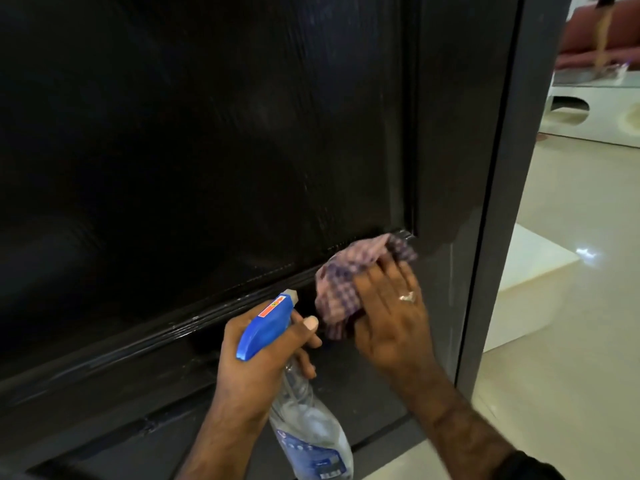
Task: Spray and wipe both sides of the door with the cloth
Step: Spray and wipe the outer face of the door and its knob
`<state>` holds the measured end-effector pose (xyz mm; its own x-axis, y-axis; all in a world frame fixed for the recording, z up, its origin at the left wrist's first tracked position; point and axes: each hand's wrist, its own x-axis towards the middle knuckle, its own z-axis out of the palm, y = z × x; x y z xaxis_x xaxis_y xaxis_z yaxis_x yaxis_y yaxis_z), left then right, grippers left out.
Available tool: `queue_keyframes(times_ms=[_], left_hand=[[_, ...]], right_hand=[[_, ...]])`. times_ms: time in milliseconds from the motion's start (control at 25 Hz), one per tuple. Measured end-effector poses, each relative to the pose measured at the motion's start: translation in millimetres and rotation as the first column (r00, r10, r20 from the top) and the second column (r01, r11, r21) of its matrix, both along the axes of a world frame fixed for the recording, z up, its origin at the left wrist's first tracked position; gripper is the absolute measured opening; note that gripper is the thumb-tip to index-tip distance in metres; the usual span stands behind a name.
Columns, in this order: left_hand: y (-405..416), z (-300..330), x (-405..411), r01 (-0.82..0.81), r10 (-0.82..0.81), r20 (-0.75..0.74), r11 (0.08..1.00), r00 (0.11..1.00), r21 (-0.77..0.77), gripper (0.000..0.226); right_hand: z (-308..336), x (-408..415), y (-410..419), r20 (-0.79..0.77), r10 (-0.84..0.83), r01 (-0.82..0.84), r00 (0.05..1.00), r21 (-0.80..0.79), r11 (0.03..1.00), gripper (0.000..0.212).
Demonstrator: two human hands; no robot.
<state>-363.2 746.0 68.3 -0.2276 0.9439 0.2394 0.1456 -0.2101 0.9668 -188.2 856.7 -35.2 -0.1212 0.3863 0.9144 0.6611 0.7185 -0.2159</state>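
Door: dark, wood-grained, fills the left and centre of the view; a recessed panel with a ribbed moulding along its lower edge, running up to the right toward the panel's corner. Faint streaks and specks show on the panel near that corner.
Lower rail: plain dark strip below the moulding; both hands sit in front of it.
Left hand: fingers curled round the neck of the bottle, thumb up beside the trigger head, thumbnail pale. Forearm enters from the bottom edge.
Bottle: clear plastic, label partly readable only as blue print, body hanging down and to the right below the left hand. Blue trigger head points up and right toward the moulding, nozzle tip near but apart from the door.
Cloth: purple-and-white check, bunched, lying against the door at the moulding just below the panel's lower right corner; its lower end hangs just beside the bottle's nozzle.
Right hand: fingers straight and spread, flat on the cloth, pressing it to the door. Ring on one finger. Dark sleeve cuff at the bottom right corner.
Door edge: grey, vertical, right of the hands.
Floor: pale glossy tiles beyond the edge.
Background, far right: white furniture with rounded cut-outs, a reddish sofa above it; blurred.
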Motion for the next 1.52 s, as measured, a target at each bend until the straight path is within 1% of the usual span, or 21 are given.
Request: queue_keyframes(times_ms=[40, 80, 120, 160, 280, 320, 400, 440, 480, 560, 640, 720, 800, 880, 1000, 1120, 1240, 1400, 1520], left_hand=[[1, 0, 0, 0.004, -0.004, -0.006, 1.000, 1.000, -0.007, 0.019], [2, 0, 1, 0.011, -0.011, -0.017, 1.000, 1.000, -0.011, 0.019], [3, 1, 1, 0.021, -0.021, -0.024, 1.000, 0.999, -0.013, 0.019], [5, 1, 1, 0.029, -0.029, -0.026, 0.999, 0.999, -0.015, 0.017], [10, 3, 3, 0.042, -0.043, -0.011, 0.999, 0.999, -0.006, 0.015], [13, 4, 3, 0.043, -0.043, -0.003, 0.999, 0.999, -0.004, 0.014], [17, 2, 6, 0.048, -0.048, 0.012, 0.999, 0.999, -0.008, 0.014], [19, 1, 8, 0.053, -0.053, 0.014, 0.999, 0.998, -0.011, 0.014], [21, -1, 10, 0.058, -0.058, 0.011, 0.998, 0.998, -0.015, 0.015], [24, -3, 14, 0.061, -0.061, 0.005, 0.998, 0.998, -0.025, 0.017], [26, 0, 16, 0.071, -0.071, -0.004, 0.997, 0.997, -0.025, 0.014], [30, 3, 18, 0.093, -0.093, -0.023, 0.996, 0.995, -0.016, 0.011], [33, 4, 20, 0.107, -0.107, -0.041, 0.994, 0.993, 0.000, 0.014], [35, 3, 22, 0.113, -0.112, -0.037, 0.994, 0.993, 0.010, 0.014], [35, 1, 24, 0.133, -0.133, -0.017, 0.991, 0.991, 0.000, 0.014], [36, 1, 24, 0.137, -0.137, -0.015, 0.991, 0.990, -0.015, 0.017], [37, -1, 23, 0.132, -0.132, -0.021, 0.991, 0.991, -0.006, 0.015], [27, -3, 17, 0.145, -0.145, -0.011, 0.989, 0.989, -0.010, 0.018], [16, -1, 8, 0.124, -0.124, 0.009, 0.992, 0.992, -0.005, 0.017]], right_hand=[[8, 7, 10, -0.119, -0.038, 0.034, 0.992, -0.036, 0.999, 0.052], [16, 8, 14, -0.260, -0.064, 0.042, 0.963, -0.091, 0.995, 0.052], [20, 2, 12, -0.350, -0.090, 0.046, 0.933, -0.132, 0.990, 0.052], [17, -9, 5, -0.353, -0.110, 0.065, 0.929, -0.138, 0.988, 0.053], [9, -12, -5, -0.141, -0.198, 0.183, 0.970, -0.112, 0.977, 0.054], [15, -1, 1, -0.131, -0.244, 0.229, 0.961, -0.115, 0.967, 0.053], [26, 8, 10, -0.206, -0.320, 0.295, 0.925, -0.146, 0.944, 0.049], [27, 4, 7, -0.246, -0.321, 0.289, 0.914, -0.160, 0.944, 0.048], [22, -3, 1, -0.254, -0.310, 0.276, 0.916, -0.161, 0.948, 0.048], [1, -15, -15, -0.180, -0.270, 0.248, 0.946, -0.138, 0.959, 0.050], [-4, -8, -14, -0.104, -0.247, 0.232, 0.963, -0.132, 0.964, 0.057], [10, 4, 4, -0.114, -0.268, 0.250, 0.957, -0.152, 0.956, 0.064], [26, 4, 14, -0.151, -0.271, 0.247, 0.951, -0.161, 0.955, 0.068], [19, 1, 9, -0.139, -0.262, 0.239, 0.955, -0.162, 0.957, 0.068], [-3, 14, -1, -0.084, -0.259, 0.246, 0.962, -0.142, 0.959, 0.059], [14, 25, 7, -0.094, -0.268, 0.257, 0.959, -0.114, 0.960, 0.050], [24, 15, 3, -0.138, -0.309, 0.290, 0.941, -0.142, 0.946, 0.047], [28, 35, 12, -0.095, -0.290, 0.281, 0.952, -0.092, 0.955, 0.038], [40, 23, 12, -0.218, -0.270, 0.248, 0.938, -0.122, 0.961, 0.035]])
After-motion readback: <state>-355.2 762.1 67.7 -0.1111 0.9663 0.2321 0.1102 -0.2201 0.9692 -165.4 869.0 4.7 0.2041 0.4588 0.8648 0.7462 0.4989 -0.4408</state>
